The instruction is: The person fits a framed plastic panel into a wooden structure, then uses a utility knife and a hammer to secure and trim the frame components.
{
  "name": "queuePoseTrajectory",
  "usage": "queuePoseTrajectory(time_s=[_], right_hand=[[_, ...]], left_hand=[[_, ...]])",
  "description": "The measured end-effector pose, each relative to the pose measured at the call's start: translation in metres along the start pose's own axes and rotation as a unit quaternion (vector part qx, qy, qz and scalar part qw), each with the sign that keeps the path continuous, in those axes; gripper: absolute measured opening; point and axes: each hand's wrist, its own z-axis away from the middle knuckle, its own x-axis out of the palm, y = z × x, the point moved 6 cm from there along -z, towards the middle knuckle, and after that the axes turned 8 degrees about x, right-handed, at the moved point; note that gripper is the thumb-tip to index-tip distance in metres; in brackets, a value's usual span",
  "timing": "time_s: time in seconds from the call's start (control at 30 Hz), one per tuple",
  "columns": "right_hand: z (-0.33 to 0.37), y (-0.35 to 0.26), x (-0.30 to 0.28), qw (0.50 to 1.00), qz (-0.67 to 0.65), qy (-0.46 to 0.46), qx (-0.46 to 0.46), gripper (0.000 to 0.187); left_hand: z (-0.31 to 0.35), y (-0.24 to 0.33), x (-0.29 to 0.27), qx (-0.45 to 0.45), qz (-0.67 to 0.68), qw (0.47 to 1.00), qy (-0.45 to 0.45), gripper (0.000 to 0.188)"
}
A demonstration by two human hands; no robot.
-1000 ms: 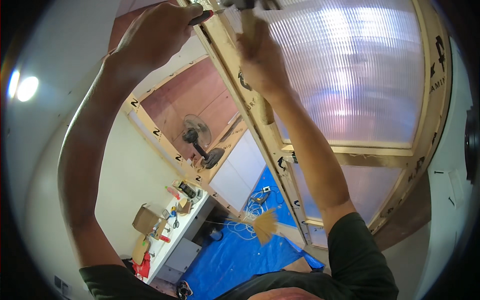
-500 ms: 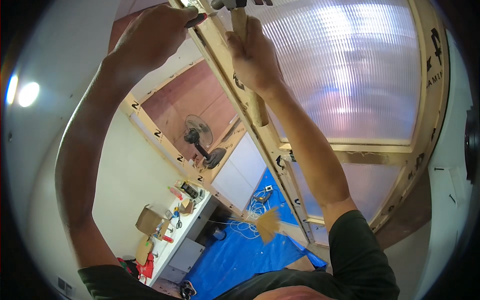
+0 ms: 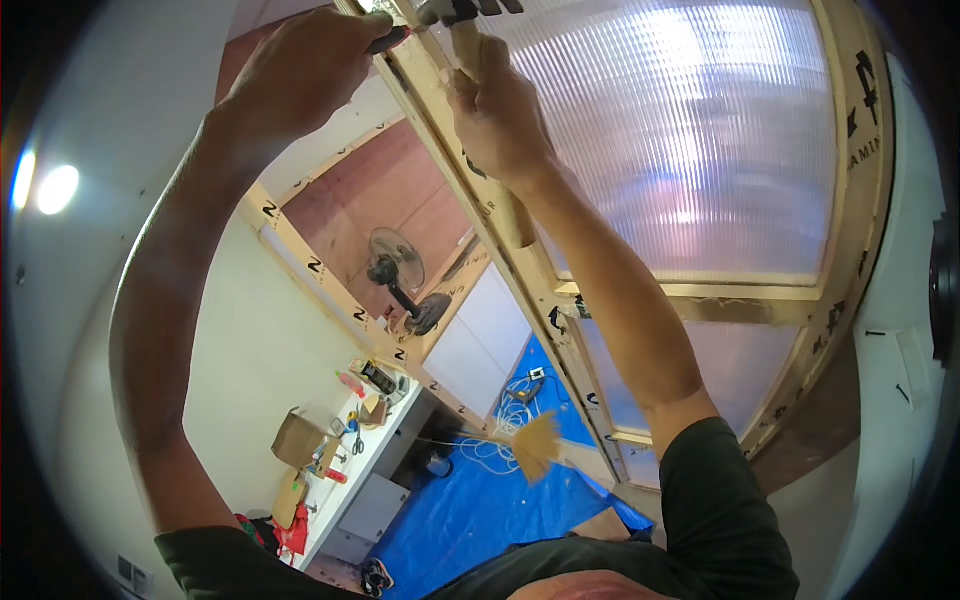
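High in the view, my right hand (image 3: 505, 125) is wrapped round the wooden handle of a hammer (image 3: 522, 222). The metal hammer head, partly cut off by the top edge and smeared by motion, is just right of my left hand (image 3: 310, 65). That hand is closed round a hand tool (image 3: 390, 41) with a dark and red end; its kind is hidden by my fingers. Both hands are raised at the upper part of a wooden door frame (image 3: 560, 285), which holds ribbed translucent panels (image 3: 690, 150).
Below left, a white counter (image 3: 345, 470) carries scissors, an open cardboard box and other small items. A fan (image 3: 405, 280) stands on a wooden ledge. Blue sheeting (image 3: 470, 520) covers the floor, with white cable (image 3: 485, 455) and a broom (image 3: 535, 447) over it.
My right hand and the hammer have shifted slightly left, bringing the hammer head closer to the tool in my left hand. The left hand has hardly moved.
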Motion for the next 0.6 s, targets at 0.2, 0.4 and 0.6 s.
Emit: queuePoseTrajectory(time_s=[0.2, 0.4, 0.6], right_hand=[[-0.006, -0.006, -0.022, 0.999, -0.037, 0.017, 0.003, 0.035], [-0.001, 0.001, -0.005, 1.000, 0.008, 0.002, -0.011, 0.035], [-0.005, -0.009, -0.015, 0.998, -0.042, -0.017, 0.033, 0.035]], left_hand=[[0.004, 0.007, -0.005, 0.057, 0.037, 0.996, 0.051, 0.028], [0.003, 0.009, -0.005, 0.003, 0.035, 0.999, 0.007, 0.029], [0.007, 0.012, -0.009, 0.073, 0.021, 0.995, 0.065, 0.030]])
